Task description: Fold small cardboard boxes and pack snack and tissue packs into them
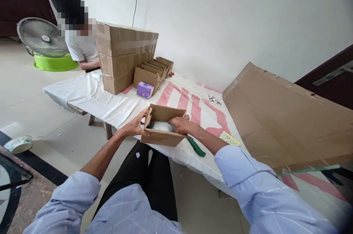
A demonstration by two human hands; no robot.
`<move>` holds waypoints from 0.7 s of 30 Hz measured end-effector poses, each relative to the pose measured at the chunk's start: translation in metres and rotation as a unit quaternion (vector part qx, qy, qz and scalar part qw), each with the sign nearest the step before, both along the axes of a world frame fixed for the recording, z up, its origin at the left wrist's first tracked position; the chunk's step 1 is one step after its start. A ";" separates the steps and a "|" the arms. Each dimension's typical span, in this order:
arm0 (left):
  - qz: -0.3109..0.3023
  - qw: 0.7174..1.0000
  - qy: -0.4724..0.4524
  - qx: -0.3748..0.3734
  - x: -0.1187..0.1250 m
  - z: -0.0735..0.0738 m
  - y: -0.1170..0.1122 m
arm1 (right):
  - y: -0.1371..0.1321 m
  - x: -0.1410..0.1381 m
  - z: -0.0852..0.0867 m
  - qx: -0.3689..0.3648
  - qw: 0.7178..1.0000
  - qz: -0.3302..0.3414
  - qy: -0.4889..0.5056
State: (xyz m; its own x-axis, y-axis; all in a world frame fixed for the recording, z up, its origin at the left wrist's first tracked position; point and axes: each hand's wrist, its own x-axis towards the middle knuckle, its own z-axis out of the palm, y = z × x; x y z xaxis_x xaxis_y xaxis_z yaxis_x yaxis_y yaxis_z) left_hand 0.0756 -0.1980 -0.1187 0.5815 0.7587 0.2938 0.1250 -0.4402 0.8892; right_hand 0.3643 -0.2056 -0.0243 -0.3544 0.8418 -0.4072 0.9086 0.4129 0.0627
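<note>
A small open cardboard box [162, 137] sits at the near edge of the white-covered table [91, 94]. Inside it lies a pale, plastic-wrapped item [162, 126]. My left hand [137, 125] grips the box's left side flap with fingers curled round it. My right hand [180, 124] rests on the box's right side, fingers bent over the wrapped item and pressing into the box. A green-handled tool [196, 147] lies on the table just right of the box, under my right forearm.
Stacked sealed cartons [124, 56] and a row of folded small boxes [154, 68] stand at the far end, with a purple tissue pack [145, 89] beside them. A large flat cardboard sheet [286, 116] leans at right. Another person [79, 39] sits behind the cartons. A fan [41, 37] stands on the floor.
</note>
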 end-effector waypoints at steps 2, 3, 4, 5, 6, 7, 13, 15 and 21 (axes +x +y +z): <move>0.001 1.000 -0.002 0.003 0.001 -0.001 0.000 | 0.001 -0.001 -0.004 0.017 1.000 0.007 -0.012; 0.003 1.000 -0.004 0.002 0.001 -0.002 0.000 | 0.001 -0.001 -0.005 0.019 1.000 0.011 -0.016; 0.006 1.000 -0.005 0.001 0.001 -0.002 0.000 | 0.001 0.000 -0.005 0.019 1.000 0.016 -0.014; 0.008 1.000 -0.007 0.000 0.002 -0.003 -0.001 | 0.000 0.002 -0.005 0.017 1.000 0.023 -0.008; 0.010 1.000 -0.009 -0.001 0.002 -0.003 -0.001 | -0.001 0.003 -0.005 0.016 0.999 0.031 0.000; 0.012 1.000 -0.012 0.000 0.003 -0.003 -0.002 | -0.003 0.005 -0.005 0.014 0.999 0.037 0.009; 0.003 1.000 -0.026 0.006 0.004 -0.004 -0.004 | -0.010 0.015 -0.011 -0.012 0.999 0.012 0.028; 0.002 1.000 -0.028 0.005 0.004 -0.004 -0.004 | -0.010 0.018 -0.013 -0.024 0.998 -0.005 0.055; -0.006 1.000 -0.025 -0.002 0.003 -0.005 0.000 | -0.009 0.013 -0.003 0.015 0.980 -0.016 0.198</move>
